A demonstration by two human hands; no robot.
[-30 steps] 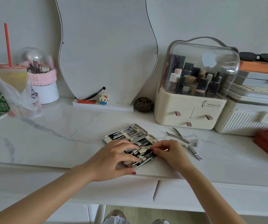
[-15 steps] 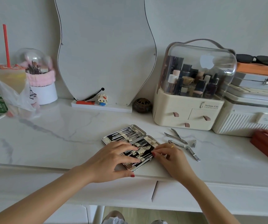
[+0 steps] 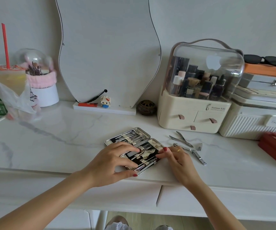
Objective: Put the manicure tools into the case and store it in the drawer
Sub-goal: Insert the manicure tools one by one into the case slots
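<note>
The open manicure case (image 3: 134, 147) lies flat near the front edge of the white marble bench (image 3: 51, 140), most tools strapped inside. The left hand (image 3: 112, 165) rests on its near half, fingers spread and nearly straight. The right hand (image 3: 178, 161) touches the case's right edge, fingers curled together; whether they pinch a tool cannot be told. Cuticle nippers (image 3: 182, 138) and nail clippers (image 3: 198, 157) lie loose just beside it.

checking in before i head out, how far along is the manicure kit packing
Partly done. The open case on the table already holds many tools under its straps. In hand: the left hand steadies the case while the right hand works at its right edge, seemingly seating a tool. Left: the nippers, clippers and small clipper lie loose beside it, the case is unclosed, and the drawer is shut.
</note>
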